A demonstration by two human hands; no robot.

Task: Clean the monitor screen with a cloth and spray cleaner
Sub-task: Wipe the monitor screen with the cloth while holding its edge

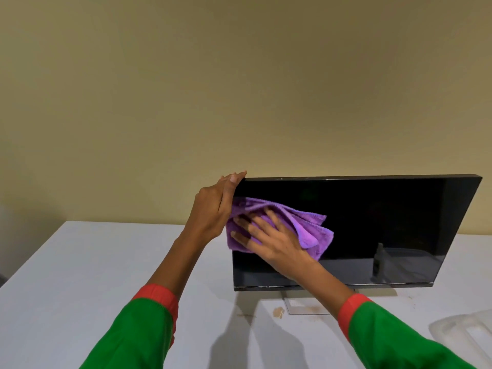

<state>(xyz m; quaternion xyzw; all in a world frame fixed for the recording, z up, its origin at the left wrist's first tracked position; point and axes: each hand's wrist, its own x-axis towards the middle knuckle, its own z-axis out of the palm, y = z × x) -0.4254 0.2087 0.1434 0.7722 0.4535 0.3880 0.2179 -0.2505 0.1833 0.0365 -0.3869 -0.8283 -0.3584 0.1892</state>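
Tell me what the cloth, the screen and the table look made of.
Cloth: soft purple microfibre by its fuzzy pile and limp folds.
Screen: glossy black glass or plastic, since it mirrors a bottle.
Table: matte white, probably laminate; chipped spots show brown.

one monitor, one cloth, two hands

White table carries the monitor on its stand — a translucent lid lies near.

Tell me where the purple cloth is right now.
In the head view, the purple cloth lies against the upper left of the monitor screen, pressed by the right hand.
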